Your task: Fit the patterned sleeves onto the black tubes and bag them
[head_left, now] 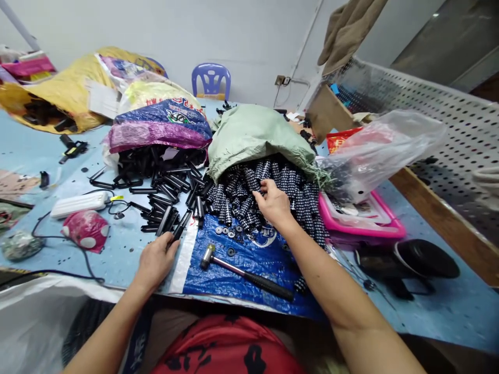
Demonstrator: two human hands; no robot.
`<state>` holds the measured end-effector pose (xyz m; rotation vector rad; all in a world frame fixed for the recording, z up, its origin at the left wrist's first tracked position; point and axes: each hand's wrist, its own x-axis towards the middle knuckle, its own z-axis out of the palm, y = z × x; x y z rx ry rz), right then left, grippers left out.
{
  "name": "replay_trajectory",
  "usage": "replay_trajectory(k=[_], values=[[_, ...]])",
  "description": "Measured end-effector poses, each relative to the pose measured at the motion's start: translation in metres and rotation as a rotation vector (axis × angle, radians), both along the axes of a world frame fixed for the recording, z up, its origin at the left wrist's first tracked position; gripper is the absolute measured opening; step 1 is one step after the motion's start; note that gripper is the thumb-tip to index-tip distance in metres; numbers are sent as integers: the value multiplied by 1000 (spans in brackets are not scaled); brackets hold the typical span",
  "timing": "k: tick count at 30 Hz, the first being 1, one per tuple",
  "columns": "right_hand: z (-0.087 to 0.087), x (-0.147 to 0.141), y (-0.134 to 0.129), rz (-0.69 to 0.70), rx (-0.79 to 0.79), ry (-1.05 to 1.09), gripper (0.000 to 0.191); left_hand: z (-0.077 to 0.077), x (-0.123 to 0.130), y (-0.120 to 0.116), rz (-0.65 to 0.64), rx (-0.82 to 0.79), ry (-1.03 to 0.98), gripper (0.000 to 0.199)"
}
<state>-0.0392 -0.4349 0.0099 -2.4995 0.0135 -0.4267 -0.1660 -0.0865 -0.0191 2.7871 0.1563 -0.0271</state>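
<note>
My left hand [158, 259] is at the near edge of a loose pile of black plastic casings [167, 192]. Its thumb and fingers are closed on one slim black casing [182, 225]. My right hand [273, 204] reaches into a heap of black cylinders with white markings [290, 182]. Those cylinders spill from the mouth of a pale green woven sack [261, 130]. The right thumb and index finger are apart beside one cylinder; whether they touch it is unclear. A small hammer [244, 272] with a black grip lies on the blue plastic sheet [198, 283], near several small round discs [231, 234].
A multicoloured sack [159, 117] and a yellow sack [74, 93] hold more black parts. A white power strip [80, 204] and a pink polka-dot object [86, 230] are at left. On the right are a pink bin [362, 234], a clear bag [374, 150] and a black mug [424, 258].
</note>
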Motion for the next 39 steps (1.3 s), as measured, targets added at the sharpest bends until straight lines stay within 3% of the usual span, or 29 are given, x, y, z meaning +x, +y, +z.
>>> replay_trajectory(k=[3,6,9,11,13,15,18,22,25,29,31,33,37,39], values=[[-3,-19,-7,84,232,-72,43,0,-6,0,66,-296,-202,30],[-6,-63,-5,167,526,-54,53,11,-14,-6,157,-702,-249,35],[-8,-115,12,202,1073,158,56,27,-20,-22,204,-1199,-77,38],[-8,-140,31,169,1419,387,54,34,-22,-38,236,-1434,74,38],[-9,-154,49,108,1601,511,57,35,-24,-54,254,-1524,172,38],[-11,-161,61,60,1661,537,61,33,-30,-67,207,-1494,199,37],[-16,-165,66,63,1636,575,62,26,-43,-78,105,-1437,197,39],[-19,-170,65,139,1568,569,57,21,-55,-88,109,-1494,249,28],[-18,-171,73,118,1616,496,55,20,-57,-101,73,-1355,169,30],[-19,-168,88,34,1574,374,51,19,-53,-124,-134,-1151,32,29],[-21,-168,87,120,1430,342,53,19,-51,-130,-228,-1096,8,24],[-25,-170,76,284,1191,226,59,20,-50,-129,-236,-1071,18,22],[-31,-176,47,603,492,-122,119,25,-55,-114,-163,-1150,127,28],[-31,-176,41,692,280,-227,117,26,-57,-108,-171,-1154,152,28]])
